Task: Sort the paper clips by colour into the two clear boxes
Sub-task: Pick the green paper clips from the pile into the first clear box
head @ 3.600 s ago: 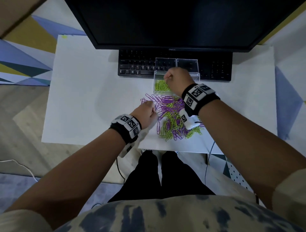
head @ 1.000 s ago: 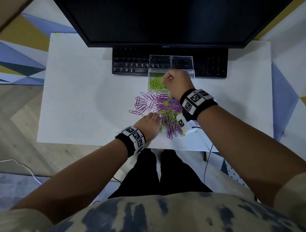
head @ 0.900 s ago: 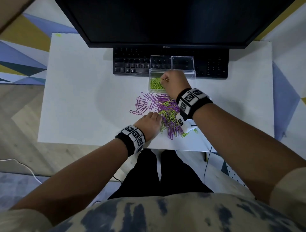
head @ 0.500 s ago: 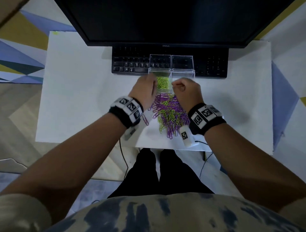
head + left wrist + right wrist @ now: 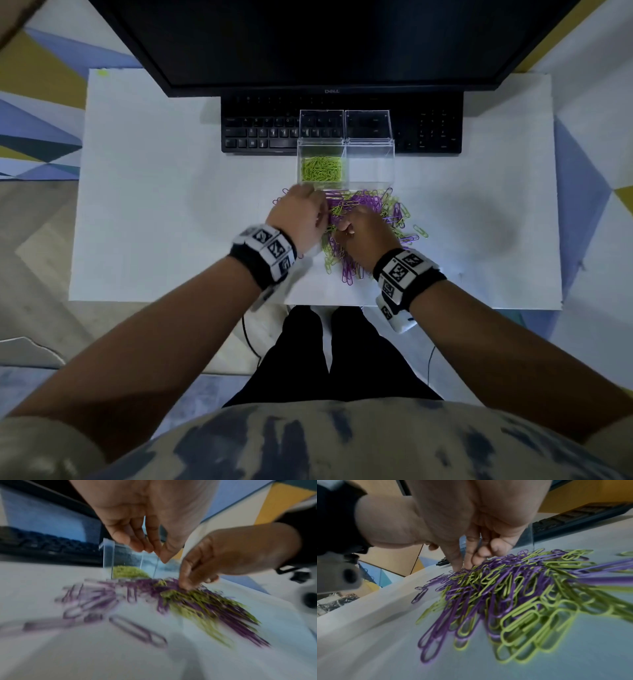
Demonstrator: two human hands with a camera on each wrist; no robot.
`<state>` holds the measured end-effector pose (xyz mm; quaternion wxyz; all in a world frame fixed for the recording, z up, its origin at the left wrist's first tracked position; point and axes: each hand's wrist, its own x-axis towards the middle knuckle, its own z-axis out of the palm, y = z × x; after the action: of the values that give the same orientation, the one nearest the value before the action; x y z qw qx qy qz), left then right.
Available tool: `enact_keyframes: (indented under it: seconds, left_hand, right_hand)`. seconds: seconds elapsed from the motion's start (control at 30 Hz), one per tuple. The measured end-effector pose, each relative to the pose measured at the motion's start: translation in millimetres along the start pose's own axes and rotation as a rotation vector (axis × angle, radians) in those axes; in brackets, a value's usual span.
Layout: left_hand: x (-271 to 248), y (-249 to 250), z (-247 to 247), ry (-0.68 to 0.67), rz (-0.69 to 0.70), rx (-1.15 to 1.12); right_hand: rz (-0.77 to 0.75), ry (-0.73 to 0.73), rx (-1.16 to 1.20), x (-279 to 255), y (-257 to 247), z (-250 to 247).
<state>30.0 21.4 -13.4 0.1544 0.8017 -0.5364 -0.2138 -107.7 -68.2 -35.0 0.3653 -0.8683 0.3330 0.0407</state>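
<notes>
Purple and green paper clips (image 5: 368, 219) lie tangled in one loose heap.

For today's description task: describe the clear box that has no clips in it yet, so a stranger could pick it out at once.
Start at the black keyboard below the monitor: two clear boxes stand side by side against its front edge. The empty box is the right one, just behind the mixed clip pile. Its neighbour, the left box, holds green clips; this one shows only bare table.

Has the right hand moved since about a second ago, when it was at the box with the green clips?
Yes. The right hand has come back toward the person, away from the left clear box, and is now down on the mixed clip pile.
</notes>
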Motion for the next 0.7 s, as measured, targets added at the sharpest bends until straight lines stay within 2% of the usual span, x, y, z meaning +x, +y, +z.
enact_keyframes:
  seconds: [0.13,0.27,0.5,0.6,0.7]
  left_hand:
    - [-28.5,2.5,25.2,-0.207,-0.219,-0.045]
    - [-34.2,7.7,39.2,-0.196,-0.312,-0.082]
    - [-31.2,5.5,38.0,-0.156,-0.261,-0.023]
    - [-32.3,5.9,36.6,-0.158,-0.235,-0.008]
    - [-33.9,6.9,37.0,-0.175,-0.224,0.033]
  right_hand:
    - [0.021,-0.014,-0.072,3.3,-6.3,6.5]
    - [0.085,-0.016,-0.019,4.7,-6.3,3.3]
    - [0.166,-0.006,0.144,4.3,6.2,-15.8]
    - [0.211,0.044,0.284,5.9,8.4,-26.2]
    - [0.253,0.026,0.444,9.3,10.0,-33.7]
